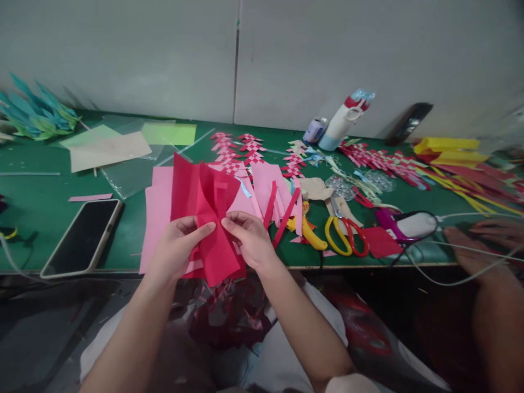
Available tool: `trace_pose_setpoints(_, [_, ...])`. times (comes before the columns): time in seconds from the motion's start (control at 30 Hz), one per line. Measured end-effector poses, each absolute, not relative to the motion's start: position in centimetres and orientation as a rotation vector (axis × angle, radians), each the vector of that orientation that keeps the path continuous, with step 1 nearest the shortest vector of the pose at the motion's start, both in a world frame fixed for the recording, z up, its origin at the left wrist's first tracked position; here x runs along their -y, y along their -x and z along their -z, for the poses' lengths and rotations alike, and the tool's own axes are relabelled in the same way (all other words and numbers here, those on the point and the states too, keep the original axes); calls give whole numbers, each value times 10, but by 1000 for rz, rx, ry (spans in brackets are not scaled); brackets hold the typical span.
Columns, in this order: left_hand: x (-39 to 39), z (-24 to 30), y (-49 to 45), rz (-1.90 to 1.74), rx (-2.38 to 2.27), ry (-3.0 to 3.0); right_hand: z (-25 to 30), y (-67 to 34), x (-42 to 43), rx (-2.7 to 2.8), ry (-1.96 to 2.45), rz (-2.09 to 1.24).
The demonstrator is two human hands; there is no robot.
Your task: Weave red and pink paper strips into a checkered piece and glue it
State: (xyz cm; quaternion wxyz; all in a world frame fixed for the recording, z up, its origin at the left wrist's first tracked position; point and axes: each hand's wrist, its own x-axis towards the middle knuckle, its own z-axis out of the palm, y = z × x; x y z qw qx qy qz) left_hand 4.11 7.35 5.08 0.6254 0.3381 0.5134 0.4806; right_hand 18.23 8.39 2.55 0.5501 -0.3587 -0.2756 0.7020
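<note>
Red paper (216,248), creased lengthwise, was pinched between thumb and fingers of both the left hand (180,240) and the right hand (250,240), above pink sheets (158,210) at the front edge of the green table (28,155). Farther back, a white-and-blue bottle (341,124) with a red top stood beside a small can (315,131); the contents of both were hidden. Two rounded clear pieces (340,186) lay nearer, too blurred to tell whether they held anything. Scissors (335,207) with yellow and red handles lay right of the pink sheets.
</note>
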Motion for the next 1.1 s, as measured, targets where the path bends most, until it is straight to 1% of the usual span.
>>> trace_pose_setpoints(0.37, [-75,-50,-37,-1109,-1212,-765,-27,-188,-86,741,917,-1700])
trace_pose_setpoints(0.57, [-75,-50,-35,-1030,-1186,-811,-26,-188,-86,710,883,-1723])
trace_pose_setpoints(0.9, [-75,-51,-39,-1105,-1195,-766,-26,-184,-85,651,872,-1654])
trace_pose_setpoints(1.1, [-75,-52,-37,-1111,-1184,-771,-28,-190,-86,706,899,-1723])
